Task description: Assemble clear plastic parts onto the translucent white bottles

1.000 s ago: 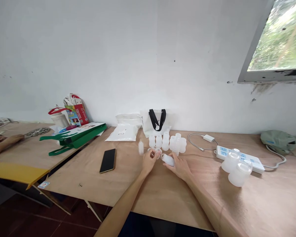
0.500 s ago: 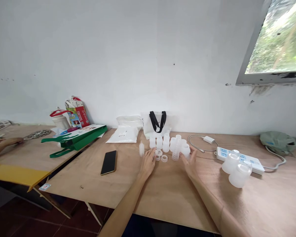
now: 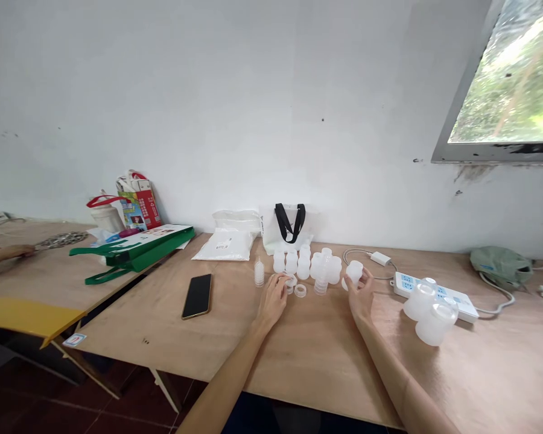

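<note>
My right hand (image 3: 361, 295) has its thumb and fingers closed around a frosted white plastic bottle (image 3: 354, 271), just right of a cluster of similar bottles (image 3: 332, 268). My left hand (image 3: 273, 298) rests on the table with its fingers loosely extended and holds nothing I can see. Its fingertips lie beside translucent rings (image 3: 300, 290), perhaps touching one of them. Between the hands stands a tall stack of clear ring-like pieces (image 3: 321, 278). A shorter clear stack (image 3: 259, 273) is left of my left hand. Several small white bottles (image 3: 291, 263) stand in a row behind the rings.
A black phone (image 3: 197, 296) lies to the left. White plastic packets (image 3: 226, 244) and a white bag with black handles (image 3: 271, 232) are by the wall. Two frosted cups (image 3: 437, 322) stand before a power strip (image 3: 466, 307) at right. Another person's hand (image 3: 20, 250) is far left.
My right hand has moved right, bringing a frosted bottle away from the cluster. The left hand stays by the rings. The view has shifted slightly.
</note>
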Motion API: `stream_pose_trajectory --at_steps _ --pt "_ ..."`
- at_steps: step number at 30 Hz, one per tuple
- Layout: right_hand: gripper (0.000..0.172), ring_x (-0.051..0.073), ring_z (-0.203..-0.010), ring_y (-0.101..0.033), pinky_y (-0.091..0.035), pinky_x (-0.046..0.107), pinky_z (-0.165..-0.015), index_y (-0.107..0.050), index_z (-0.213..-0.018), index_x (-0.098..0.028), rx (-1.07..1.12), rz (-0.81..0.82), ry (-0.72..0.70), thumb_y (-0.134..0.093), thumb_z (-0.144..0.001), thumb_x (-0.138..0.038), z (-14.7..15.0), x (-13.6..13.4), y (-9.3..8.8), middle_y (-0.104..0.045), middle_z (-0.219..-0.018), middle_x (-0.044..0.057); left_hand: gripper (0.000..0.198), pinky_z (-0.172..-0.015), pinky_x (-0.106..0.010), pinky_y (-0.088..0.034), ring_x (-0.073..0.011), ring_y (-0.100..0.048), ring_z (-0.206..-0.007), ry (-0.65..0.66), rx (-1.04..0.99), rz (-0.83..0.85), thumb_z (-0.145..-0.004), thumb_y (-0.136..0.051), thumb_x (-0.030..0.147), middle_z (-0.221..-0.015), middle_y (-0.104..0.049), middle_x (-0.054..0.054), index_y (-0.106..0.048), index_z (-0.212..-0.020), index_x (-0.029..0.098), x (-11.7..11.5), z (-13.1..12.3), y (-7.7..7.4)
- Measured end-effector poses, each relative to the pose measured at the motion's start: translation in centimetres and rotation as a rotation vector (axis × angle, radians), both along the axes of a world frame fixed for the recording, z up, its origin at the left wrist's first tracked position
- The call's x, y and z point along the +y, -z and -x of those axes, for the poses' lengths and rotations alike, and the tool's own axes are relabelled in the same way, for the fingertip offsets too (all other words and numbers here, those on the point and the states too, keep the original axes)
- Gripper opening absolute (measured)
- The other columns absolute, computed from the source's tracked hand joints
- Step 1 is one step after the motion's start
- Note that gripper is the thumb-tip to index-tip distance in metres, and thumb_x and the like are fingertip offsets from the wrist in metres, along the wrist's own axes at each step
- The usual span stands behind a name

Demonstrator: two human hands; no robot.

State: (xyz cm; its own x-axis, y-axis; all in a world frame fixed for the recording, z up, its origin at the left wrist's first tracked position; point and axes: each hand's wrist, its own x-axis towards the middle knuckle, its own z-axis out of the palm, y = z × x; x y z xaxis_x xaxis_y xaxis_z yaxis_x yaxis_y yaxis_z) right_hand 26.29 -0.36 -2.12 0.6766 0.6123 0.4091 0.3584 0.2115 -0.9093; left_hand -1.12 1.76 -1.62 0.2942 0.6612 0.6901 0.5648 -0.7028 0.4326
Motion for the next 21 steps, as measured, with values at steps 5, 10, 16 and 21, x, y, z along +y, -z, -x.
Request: stream_pose_trajectory --at_steps 5,10,16,21 --pt "0.071 0.028 -0.109 -0.064 -0.051 0.043 -0.096 -0.048 -0.139 -0.022 -0.021 -0.032 -0.028 -0.066 -0.083 -0.063 1.0 -0.5 -0.3 -0.061 -0.136 0.014 0.033 -0.099 -0.04 -0.054 -0.0227 -0.064 -0.112 0.002 -0.044 -0.007 -0.098 -0.044 0.009 -0.118 -0.067 -0.008 -0.063 -0.12 0.024 -0.3 -0.2 -0.1" --pt "0.073 0.03 -0.114 -0.063 -0.05 0.045 -0.099 -0.046 -0.139 -0.022 0.006 0.051 -0.019 -0.069 -0.08 -0.059 -0.7 0.2 0.6 -0.06 -0.137 0.016 0.031 -0.088 -0.032 -0.056 -0.0203 -0.067 -0.104 0.022 -0.056 0.061 -0.097 -0.044 0.011 -0.119 -0.068 -0.008 -0.064 -0.117 0.024 -0.7 -0.5 -0.2" --pt "0.074 0.028 -0.122 -0.064 -0.051 0.042 -0.106 -0.046 -0.137 -0.024 0.011 0.051 -0.137 -0.071 -0.073 -0.053 -3.5 2.8 1.6 -0.061 -0.141 0.013 0.028 -0.069 -0.029 -0.048 -0.0187 -0.067 -0.074 0.011 0.091 0.287 -0.107 -0.04 0.036 -0.095 -0.074 -0.004 -0.063 -0.118 0.024 -2.4 -0.6 -1.5" --pt "0.073 0.033 -0.124 -0.065 -0.051 0.049 -0.108 -0.05 -0.136 -0.021 -0.018 0.076 -0.244 -0.067 -0.072 -0.051 -4.5 5.5 1.5 -0.063 -0.141 0.017 0.04 -0.067 -0.029 -0.041 -0.0208 -0.066 -0.072 0.091 0.307 0.369 -0.106 -0.039 0.041 -0.078 -0.072 -0.004 -0.067 -0.086 0.022 -3.3 -0.8 -2.3"
